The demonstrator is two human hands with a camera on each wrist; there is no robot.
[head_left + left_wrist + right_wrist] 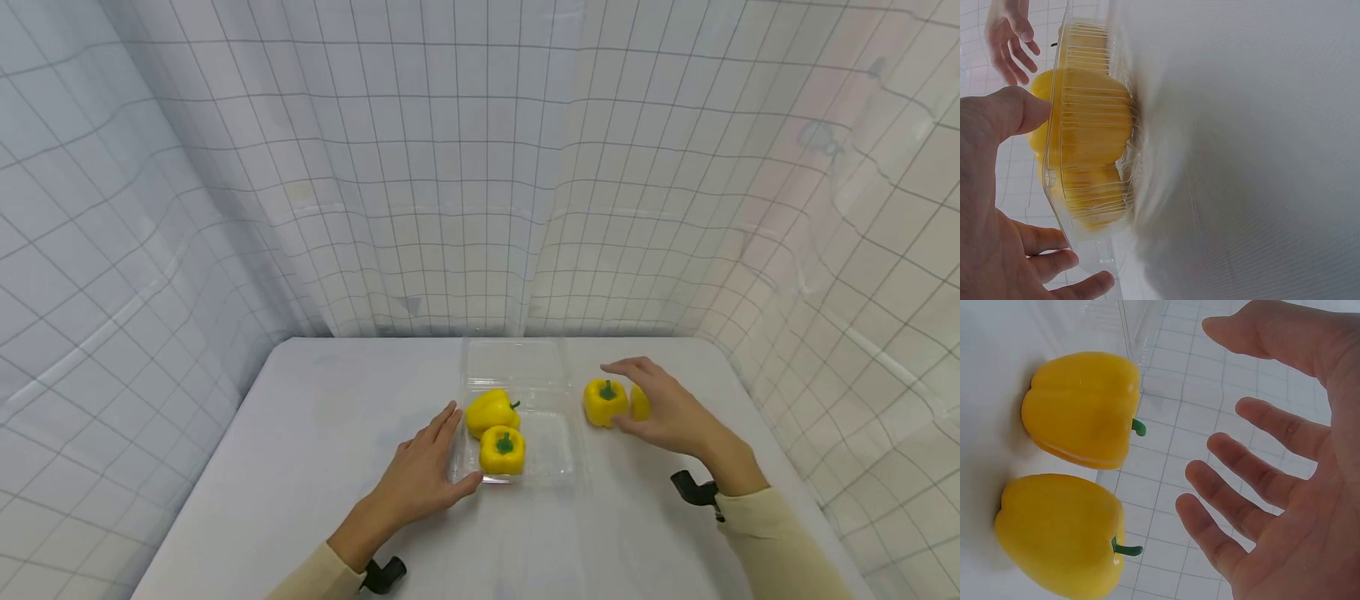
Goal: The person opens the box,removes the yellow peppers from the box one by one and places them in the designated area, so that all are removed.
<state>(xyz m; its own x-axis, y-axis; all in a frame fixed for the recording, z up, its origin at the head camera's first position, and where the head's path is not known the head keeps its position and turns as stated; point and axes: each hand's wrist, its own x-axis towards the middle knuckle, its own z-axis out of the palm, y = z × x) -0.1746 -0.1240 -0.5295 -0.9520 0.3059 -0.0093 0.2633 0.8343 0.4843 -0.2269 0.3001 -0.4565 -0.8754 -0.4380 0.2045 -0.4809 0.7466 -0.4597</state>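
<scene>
Yellow peppers (605, 407) stand near the spread right hand (663, 410), a container (551, 446) beside the spread left hand (422, 472).

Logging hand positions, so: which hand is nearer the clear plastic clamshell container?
Left. The left hand is at the left side of the clear plastic clamshell container; the right hand is to its right, by two yellow bell peppers.

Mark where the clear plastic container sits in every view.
Head: the container lies just right of centre, lower half.
Left wrist: the container stands in the left half, seen side-on.
Right wrist: the container shows only partly, at the top edge.
Shared landmark: the right hand.
</scene>
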